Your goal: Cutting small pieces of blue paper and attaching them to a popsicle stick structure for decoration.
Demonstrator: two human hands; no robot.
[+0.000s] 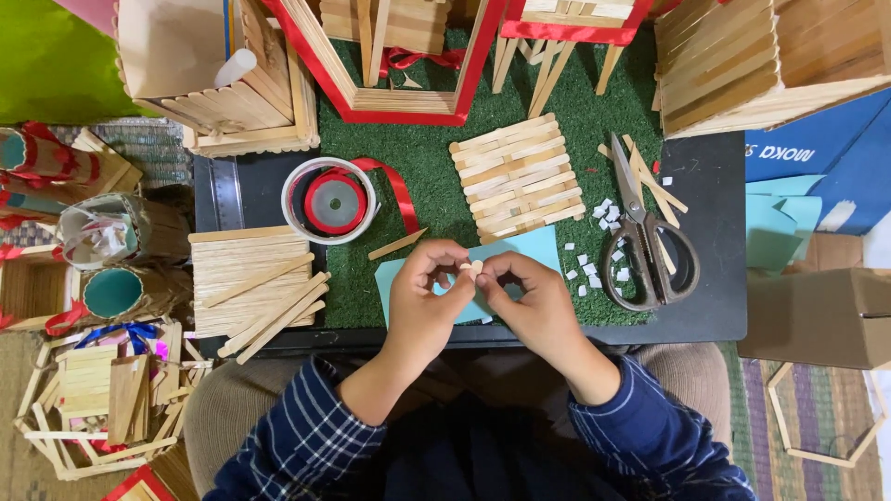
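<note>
1. Well left of the scissors (647, 243), a stack of flat wooden sticks (252, 278) lay beside a tub of red ribbon (331, 201).
2. Nearer the scissors, the left hand (422, 301) pinched a small pale piece (471, 270), fingertips together on it.
3. The right hand (531, 301) met it there, fingers closed on the same piece, above a blue paper sheet (531, 245).
4. A stick panel (518, 176) sat up-left of the scissors; white bits (594, 269) were scattered just beside them.
</note>
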